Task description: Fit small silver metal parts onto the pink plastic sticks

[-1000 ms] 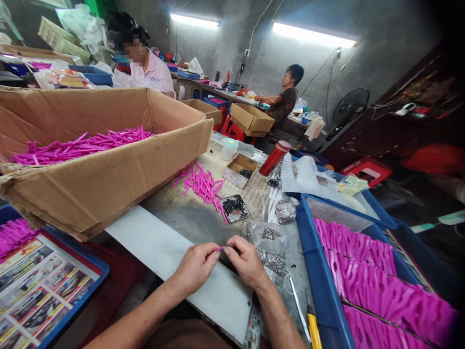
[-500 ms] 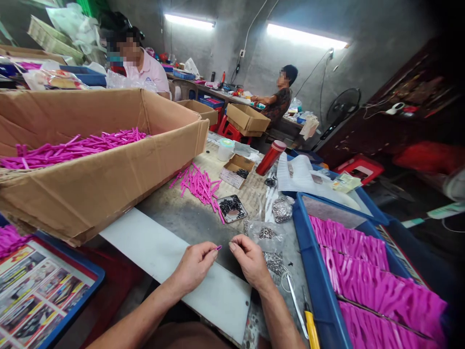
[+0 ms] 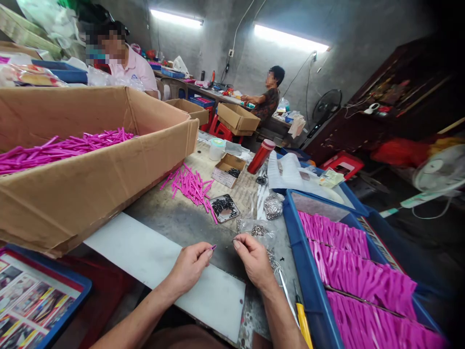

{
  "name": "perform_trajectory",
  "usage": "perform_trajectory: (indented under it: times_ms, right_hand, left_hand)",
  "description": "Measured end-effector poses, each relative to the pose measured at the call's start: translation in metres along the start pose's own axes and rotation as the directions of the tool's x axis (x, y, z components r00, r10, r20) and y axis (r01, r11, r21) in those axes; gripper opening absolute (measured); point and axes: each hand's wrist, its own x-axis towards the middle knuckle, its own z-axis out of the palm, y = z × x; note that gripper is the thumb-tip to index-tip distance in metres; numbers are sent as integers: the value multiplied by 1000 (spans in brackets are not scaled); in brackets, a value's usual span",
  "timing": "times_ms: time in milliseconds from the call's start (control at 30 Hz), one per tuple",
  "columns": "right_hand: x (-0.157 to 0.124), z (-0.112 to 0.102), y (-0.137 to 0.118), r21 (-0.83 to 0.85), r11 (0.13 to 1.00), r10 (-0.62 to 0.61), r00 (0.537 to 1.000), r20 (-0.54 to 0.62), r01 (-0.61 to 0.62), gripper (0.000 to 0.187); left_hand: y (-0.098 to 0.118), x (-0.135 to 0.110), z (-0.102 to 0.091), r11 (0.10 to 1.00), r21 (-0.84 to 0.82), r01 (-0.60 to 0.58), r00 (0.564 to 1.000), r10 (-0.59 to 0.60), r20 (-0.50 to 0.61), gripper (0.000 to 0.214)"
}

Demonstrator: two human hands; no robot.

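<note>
My left hand (image 3: 192,265) is closed in a pinch on a thin magenta stick (image 3: 214,247), of which only the tip shows past the fingers. Across a small gap, my right hand (image 3: 253,258) also has thumb and forefinger pinched; a tiny dark bit shows at their tips, too small to name. Both hands hover above the table's near edge, by a white board (image 3: 145,247). Beyond them sit a square tray of small black parts (image 3: 224,208) and a loose pile of magenta sticks (image 3: 191,186). Bags of small metal parts (image 3: 258,230) lie past my right hand.
A large cardboard box (image 3: 156,157) of magenta sticks stands left. On the right, a blue crate (image 3: 296,242) holds rows of magenta pieces. A yellow-handled tool (image 3: 302,322) lies beside it. A red flask (image 3: 260,156) and a small carton (image 3: 222,175) stand farther back. Two people sit beyond.
The camera view has turned slightly, so the surroundings sit farther left. Both hands keep their pinches, with little movement; a dark bit now shows at my right fingertips.
</note>
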Motion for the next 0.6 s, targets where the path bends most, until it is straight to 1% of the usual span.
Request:
perform_trajectory:
  times_ms: [100, 200, 267, 333, 400, 500, 567, 600]
  right_hand:
    - [-3, 3, 0, -4, 1000, -8, 1000, 6, 8, 14]
    - [-5, 1, 0, 8, 1000, 7, 1000, -16, -7, 14]
    - [-7, -6, -1, 17, 999, 35, 998, -57, -34, 15]
    - [-9, -16, -2, 29, 997, 71, 990, -126, -68, 16]
    - [-12, -28, -1, 47, 993, 118, 969, -215, -111, 18]
    - [-21, -46, 4, 49, 983, 185, 913, -364, -179, 21]
    - [-29, -55, 10, 6, 976, 198, 874, -445, -218, 22]
    - [-34, -59, 12, -32, 971, 196, 862, -467, -238, 21]
  left_hand:
    - [1, 0, -1, 1000, -5, 3, 1000, -3, -6, 26]
    - [0, 0, -1, 1000, -7, 8, 1000, -8, 0, 25]
    - [-1, 1, -1, 999, -19, 33, 999, -33, 9, 24]
    - [-2, 2, 0, 996, -50, 70, 997, -69, 26, 23]
    - [-4, 4, 2, 991, -89, 98, 995, -94, 44, 23]
    - [-7, 9, 4, 986, -132, 104, 993, -97, 60, 23]
    - [-9, 13, 6, 984, -147, 102, 993, -93, 67, 23]
    - [-10, 14, 7, 983, -151, 103, 993, -93, 71, 23]
